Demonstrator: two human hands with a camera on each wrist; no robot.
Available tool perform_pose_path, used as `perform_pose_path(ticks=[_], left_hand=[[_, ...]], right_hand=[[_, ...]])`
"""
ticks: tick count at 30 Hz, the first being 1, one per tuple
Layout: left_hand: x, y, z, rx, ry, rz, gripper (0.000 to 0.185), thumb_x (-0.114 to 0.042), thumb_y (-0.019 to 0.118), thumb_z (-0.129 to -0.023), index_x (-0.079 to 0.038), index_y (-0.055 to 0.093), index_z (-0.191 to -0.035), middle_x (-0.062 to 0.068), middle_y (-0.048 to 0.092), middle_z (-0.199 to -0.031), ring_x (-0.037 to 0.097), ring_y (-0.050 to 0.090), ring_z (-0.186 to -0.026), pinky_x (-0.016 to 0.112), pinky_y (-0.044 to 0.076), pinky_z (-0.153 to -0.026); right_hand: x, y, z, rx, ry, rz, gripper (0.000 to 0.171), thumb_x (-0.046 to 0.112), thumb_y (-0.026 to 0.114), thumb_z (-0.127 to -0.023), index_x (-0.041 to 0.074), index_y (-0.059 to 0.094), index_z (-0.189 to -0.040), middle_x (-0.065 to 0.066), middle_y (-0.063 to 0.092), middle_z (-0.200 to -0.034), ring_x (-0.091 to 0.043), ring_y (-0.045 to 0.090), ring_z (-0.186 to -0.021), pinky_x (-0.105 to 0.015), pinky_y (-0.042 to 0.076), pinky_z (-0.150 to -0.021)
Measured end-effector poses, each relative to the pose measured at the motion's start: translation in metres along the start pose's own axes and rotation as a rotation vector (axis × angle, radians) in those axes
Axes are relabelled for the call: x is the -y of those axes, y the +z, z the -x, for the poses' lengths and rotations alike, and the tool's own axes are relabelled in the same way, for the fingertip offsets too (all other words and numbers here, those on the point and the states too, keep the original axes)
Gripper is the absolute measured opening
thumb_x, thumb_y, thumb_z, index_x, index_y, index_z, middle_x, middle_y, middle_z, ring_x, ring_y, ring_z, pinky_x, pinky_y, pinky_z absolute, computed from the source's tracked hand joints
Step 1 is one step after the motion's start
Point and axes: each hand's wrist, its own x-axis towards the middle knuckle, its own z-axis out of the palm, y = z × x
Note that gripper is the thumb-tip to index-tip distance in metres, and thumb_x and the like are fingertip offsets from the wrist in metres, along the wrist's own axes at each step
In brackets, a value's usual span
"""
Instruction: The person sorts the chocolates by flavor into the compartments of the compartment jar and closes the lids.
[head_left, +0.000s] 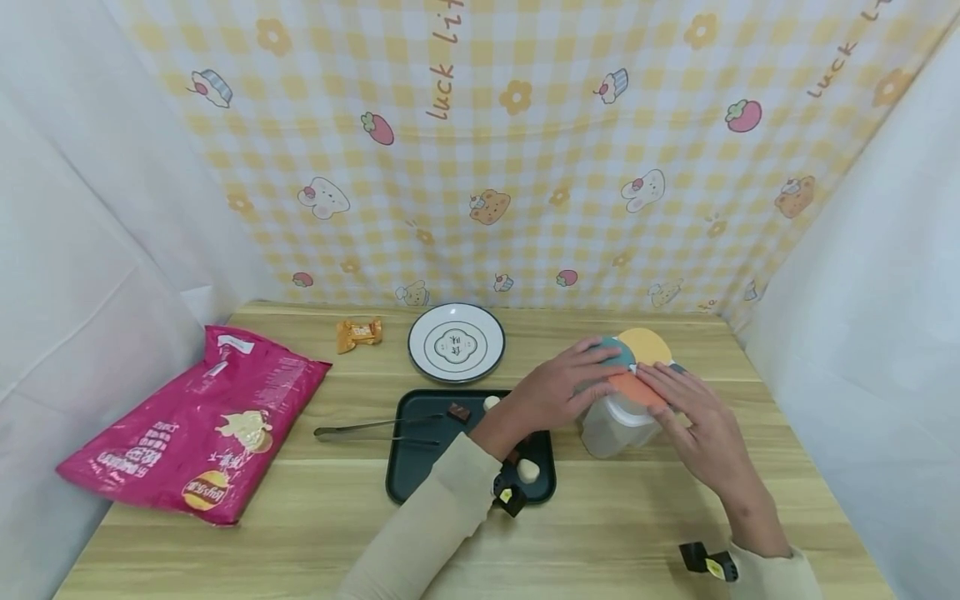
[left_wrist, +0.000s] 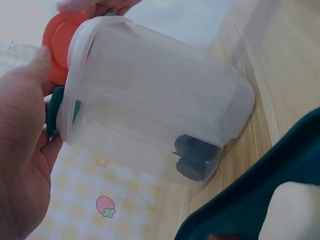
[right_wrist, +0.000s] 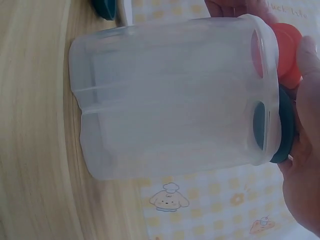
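A translucent plastic container (head_left: 611,429) (left_wrist: 150,100) (right_wrist: 170,100) stands on the wooden table, right of a dark tray (head_left: 416,454). Its lid carries round teal (head_left: 621,354), orange (head_left: 633,387) and yellow (head_left: 645,346) caps. My left hand (head_left: 570,387) (left_wrist: 22,165) lies over the teal cap with fingers stretched out. From the right, my right hand (head_left: 693,412) (right_wrist: 302,165) rests flat on the orange cap. The two hands' fingertips nearly meet on the lid. A small dark lump (left_wrist: 192,157) lies at the container's bottom.
The tray holds a brown sweet (head_left: 459,411) and white pieces (head_left: 528,471). Metal tongs (head_left: 375,429) rest across its left rim. Behind it sits a white plate (head_left: 456,342) and an orange wrapped candy (head_left: 358,333). A pink crisp bag (head_left: 198,425) lies far left.
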Motion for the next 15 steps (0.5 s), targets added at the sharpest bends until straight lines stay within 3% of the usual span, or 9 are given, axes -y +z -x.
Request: perform_pose_path(ticks=[4,7,11,15], left_hand=[[-0.004,0.002,-0.003,-0.053,-0.059,0.014,0.040,-0.032,0.044,-0.112,-0.015,0.064,-0.142,0.002,0.052,-0.153,0.017,0.027,-0.151,0.027,0.020,-0.118],[-0.008,0.006,-0.005,-0.132,-0.092,-0.009,0.037,-0.032,0.044,-0.112,-0.016,0.070,-0.134,0.000,0.058,-0.147,0.016,0.035,-0.148,0.027,0.028,-0.115],[-0.012,0.011,-0.007,-0.226,-0.139,-0.015,0.034,-0.030,0.048,-0.111,-0.017,0.073,-0.129,-0.004,0.064,-0.139,0.014,0.042,-0.143,0.026,0.039,-0.109],[-0.013,0.014,-0.008,-0.269,-0.164,0.016,0.035,-0.031,0.049,-0.111,-0.015,0.073,-0.130,-0.005,0.066,-0.136,0.014,0.045,-0.141,0.027,0.045,-0.104]], right_hand=[[0.000,0.001,-0.001,-0.021,0.013,-0.020,0.037,0.015,0.063,-0.104,0.012,0.066,-0.140,-0.010,0.064,-0.138,-0.024,0.052,-0.136,-0.040,0.028,-0.118],[0.002,0.003,-0.002,-0.055,0.036,-0.027,0.033,0.009,0.059,-0.105,0.010,0.069,-0.136,-0.014,0.065,-0.136,-0.027,0.054,-0.133,-0.036,0.029,-0.117],[0.006,0.008,-0.004,-0.142,0.120,0.003,0.028,0.005,0.055,-0.106,0.002,0.072,-0.127,-0.016,0.069,-0.129,-0.039,0.060,-0.123,-0.024,0.030,-0.113],[0.010,0.013,-0.004,-0.230,0.213,0.027,0.026,0.007,0.055,-0.106,-0.002,0.073,-0.123,-0.018,0.072,-0.118,-0.042,0.063,-0.113,-0.011,0.030,-0.103]])
